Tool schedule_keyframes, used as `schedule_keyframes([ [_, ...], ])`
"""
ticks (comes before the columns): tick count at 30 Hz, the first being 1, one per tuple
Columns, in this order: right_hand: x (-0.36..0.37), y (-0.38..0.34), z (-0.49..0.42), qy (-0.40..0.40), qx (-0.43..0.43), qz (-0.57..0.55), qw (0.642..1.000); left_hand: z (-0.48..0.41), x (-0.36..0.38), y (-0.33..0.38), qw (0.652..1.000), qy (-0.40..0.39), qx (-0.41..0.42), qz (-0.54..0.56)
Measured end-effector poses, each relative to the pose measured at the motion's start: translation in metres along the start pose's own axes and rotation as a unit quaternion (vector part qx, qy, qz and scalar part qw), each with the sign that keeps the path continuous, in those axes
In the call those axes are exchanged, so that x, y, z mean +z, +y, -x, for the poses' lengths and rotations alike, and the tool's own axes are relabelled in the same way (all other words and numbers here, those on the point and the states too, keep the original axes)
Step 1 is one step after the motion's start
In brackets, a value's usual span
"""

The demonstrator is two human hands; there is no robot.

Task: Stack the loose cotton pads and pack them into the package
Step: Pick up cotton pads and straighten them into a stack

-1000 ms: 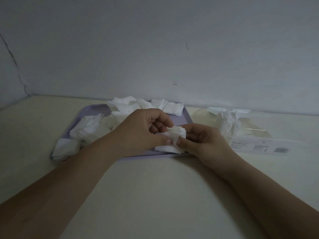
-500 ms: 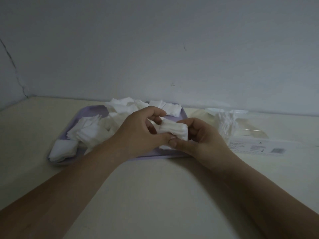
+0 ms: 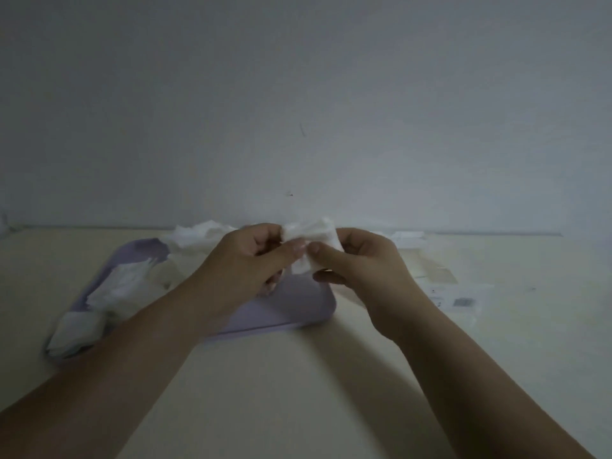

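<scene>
Both hands hold a small stack of white cotton pads (image 3: 313,240) above the lilac tray (image 3: 291,309). My left hand (image 3: 245,266) pinches the stack's left side with thumb and fingers. My right hand (image 3: 357,263) grips its right side, thumb on the front. Loose white cotton pads (image 3: 122,286) lie scattered over the tray's left and far parts, some hanging over its near left corner. The clear plastic package (image 3: 440,286) lies flat to the right of the tray, partly hidden behind my right hand.
The tray and package rest on a cream table (image 3: 298,392) that meets a plain grey wall (image 3: 298,111) just behind them. My forearms cross the near part of the table.
Both hands have lifted the stack of pads up off the tray's near edge and away from me. The view has tilted, so the tray sits lower in the frame.
</scene>
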State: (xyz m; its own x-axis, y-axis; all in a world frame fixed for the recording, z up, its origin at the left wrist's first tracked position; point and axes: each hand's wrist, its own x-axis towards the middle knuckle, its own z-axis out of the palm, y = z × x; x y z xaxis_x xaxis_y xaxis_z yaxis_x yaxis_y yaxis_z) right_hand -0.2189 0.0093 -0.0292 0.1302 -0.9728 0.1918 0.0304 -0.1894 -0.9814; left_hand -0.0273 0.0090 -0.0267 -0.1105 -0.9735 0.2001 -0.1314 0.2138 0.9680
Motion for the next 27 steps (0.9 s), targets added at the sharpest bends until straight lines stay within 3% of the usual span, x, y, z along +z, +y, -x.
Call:
schedule_keyframes([
  [4,-0.036,-0.021,-0.004,0.158,-0.022,0.015,0.987,-0.023,0.039,0.015,0.998,0.013,0.021,-0.062],
  [7,-0.068,-0.03,-0.005,0.271,-0.046,0.21,0.938,-0.034,0.07,0.012,0.985,0.003,0.053,-0.165],
  [10,-0.092,-0.022,-0.009,0.288,0.026,0.397,0.871,-0.04,0.093,-0.004,0.967,-0.029,0.062,-0.247],
  [14,-0.105,0.003,-0.017,0.243,0.129,0.511,0.814,-0.038,0.111,-0.019,0.97,-0.037,0.059,-0.231],
  [17,-0.099,0.007,-0.019,0.211,0.149,0.519,0.815,-0.037,0.112,-0.022,0.97,-0.024,0.057,-0.234],
  [24,-0.09,-0.004,-0.017,0.156,0.094,0.475,0.861,-0.029,0.106,-0.025,0.974,-0.007,0.055,-0.219],
  [27,-0.086,0.002,-0.02,0.178,0.057,0.474,0.861,-0.029,0.108,-0.025,0.979,0.009,0.051,-0.199],
])
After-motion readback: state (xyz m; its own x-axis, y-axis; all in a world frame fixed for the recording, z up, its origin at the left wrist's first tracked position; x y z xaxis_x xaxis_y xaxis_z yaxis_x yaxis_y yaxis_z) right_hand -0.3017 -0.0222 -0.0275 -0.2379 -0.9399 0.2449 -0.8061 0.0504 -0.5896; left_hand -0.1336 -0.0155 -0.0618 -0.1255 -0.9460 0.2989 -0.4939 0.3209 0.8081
